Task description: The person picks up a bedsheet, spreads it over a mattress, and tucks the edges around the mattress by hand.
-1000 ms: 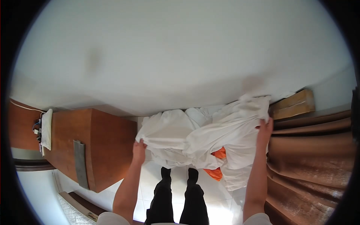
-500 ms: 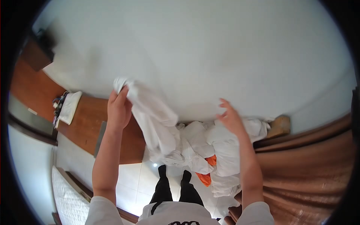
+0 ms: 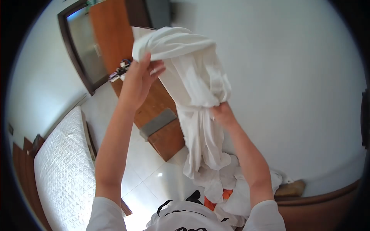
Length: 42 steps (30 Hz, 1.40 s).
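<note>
A large white sheet (image 3: 190, 81) is bunched and raised before me, its lower end hanging down to a pile of white cloth (image 3: 225, 175) on the floor. My left hand (image 3: 144, 77) is at the sheet's upper left edge, thumb and fingers apart against the fabric. Lower down on the right, my right hand (image 3: 224, 114) grips the sheet's edge, and folds of fabric cover its fingertips. Something orange (image 3: 212, 203) shows among the white cloth in the pile.
A bare quilted mattress (image 3: 65, 165) lies on the left. Behind the sheet stands a long brown wooden cabinet (image 3: 167, 144) with a grey piece (image 3: 158, 123) across it. Small items (image 3: 122, 69) sit at its far end. A wooden block (image 3: 291, 188) is beside the pile, near a brown curtain (image 3: 327, 211).
My view has turned left and up. The sheet has risen and spread out between my hands. My left hand's fingers have loosened, and my right hand, empty before, has taken hold of the sheet.
</note>
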Tool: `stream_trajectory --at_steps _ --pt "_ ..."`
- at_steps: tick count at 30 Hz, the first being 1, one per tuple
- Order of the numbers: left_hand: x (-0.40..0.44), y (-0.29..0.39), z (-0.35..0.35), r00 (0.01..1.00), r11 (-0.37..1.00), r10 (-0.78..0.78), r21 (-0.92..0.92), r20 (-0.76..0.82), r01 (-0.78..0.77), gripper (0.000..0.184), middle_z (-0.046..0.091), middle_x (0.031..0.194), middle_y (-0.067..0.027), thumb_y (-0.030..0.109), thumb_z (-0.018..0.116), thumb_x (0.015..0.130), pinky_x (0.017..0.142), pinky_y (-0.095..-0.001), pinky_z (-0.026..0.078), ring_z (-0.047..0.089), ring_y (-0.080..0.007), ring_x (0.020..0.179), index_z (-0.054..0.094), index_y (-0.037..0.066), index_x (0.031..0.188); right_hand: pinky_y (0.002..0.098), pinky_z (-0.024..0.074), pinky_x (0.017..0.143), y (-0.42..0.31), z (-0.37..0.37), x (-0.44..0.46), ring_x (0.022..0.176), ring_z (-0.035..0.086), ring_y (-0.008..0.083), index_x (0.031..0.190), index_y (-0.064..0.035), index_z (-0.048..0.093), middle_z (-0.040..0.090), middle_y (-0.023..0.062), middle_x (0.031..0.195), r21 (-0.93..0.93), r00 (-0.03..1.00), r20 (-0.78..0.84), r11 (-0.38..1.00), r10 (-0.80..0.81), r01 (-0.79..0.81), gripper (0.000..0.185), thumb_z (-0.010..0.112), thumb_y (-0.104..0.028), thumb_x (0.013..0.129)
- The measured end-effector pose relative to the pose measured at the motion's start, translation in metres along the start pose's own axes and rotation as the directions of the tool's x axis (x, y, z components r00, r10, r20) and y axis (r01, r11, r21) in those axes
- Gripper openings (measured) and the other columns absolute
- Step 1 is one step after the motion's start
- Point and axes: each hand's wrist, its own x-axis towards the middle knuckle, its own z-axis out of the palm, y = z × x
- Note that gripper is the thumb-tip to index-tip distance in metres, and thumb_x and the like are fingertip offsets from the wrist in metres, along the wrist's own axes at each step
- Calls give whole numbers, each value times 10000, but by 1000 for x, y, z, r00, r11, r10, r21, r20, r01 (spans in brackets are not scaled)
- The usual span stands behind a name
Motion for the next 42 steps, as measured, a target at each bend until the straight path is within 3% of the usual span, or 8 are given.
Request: stream_trajectory --at_steps 6,10,13,15,18,28,36,42 --pt "-170 15 -97 976 871 82 490 -203 29 425 521 937 -34 261 542 901 806 -263 428 521 -110 874 395 76 1254 358 516 762 -148 149 64 947 589 222 1170 -1 457 569 109 1071 555 983 136 812 126 -180 402 577 -60 792" --pt "-272 -3 -118 943 737 -38 628 -331 250 544 542 1002 -88 202 640 825 864 -313 421 527 -189 976 368 46 1269 298 528 683 -251 259 95 835 599 199 1078 38 511 587 114 947 519 979 166 834 120 -190 284 561 -75 822" --pt "-300 12 -126 917 639 56 720 -394 270 571 538 1103 -132 184 642 814 900 -344 407 513 -277 1059 354 24 1280 271 544 671 -303 336 126 762 579 177 1066 36 521 565 103 940 652 974 225 737 36 -178 255 558 -69 837" --pt "-311 22 -144 879 635 67 699 -473 328 568 523 1145 -158 181 642 813 908 -355 404 500 -303 1089 359 14 1276 244 523 816 -327 374 152 897 556 161 1052 97 490 514 127 1003 506 818 324 818 -474 274 203 429 38 867" --pt "-326 27 -228 734 581 171 669 -657 463 344 627 982 -186 207 624 828 803 -367 464 604 -296 942 558 6 1099 292 531 783 -360 417 167 969 565 239 1126 45 474 540 156 1060 733 882 319 680 -346 1 319 539 -115 857" --pt "-372 343 -470 541 158 555 718 -632 678 257 650 793 -116 -5 519 744 688 -295 478 614 -168 732 640 37 966 303 569 719 -249 524 306 672 506 155 1081 31 507 525 101 973 588 927 331 807 -176 -57 261 558 -54 840" --pt "-371 391 -527 546 -288 726 537 -417 793 227 651 864 -151 47 538 750 688 -394 498 624 -330 801 654 88 941 322 550 754 -185 642 383 744 495 164 1074 0 529 526 91 1004 520 902 431 823 -24 -226 241 565 -78 849" --pt "-415 416 -621 282 -132 820 315 -498 940 220 656 866 -122 83 606 713 688 -406 498 620 -330 809 653 120 925 261 566 660 -205 698 468 754 573 180 1041 36 530 543 114 962 605 956 271 792 -109 -81 272 611 -110 827"
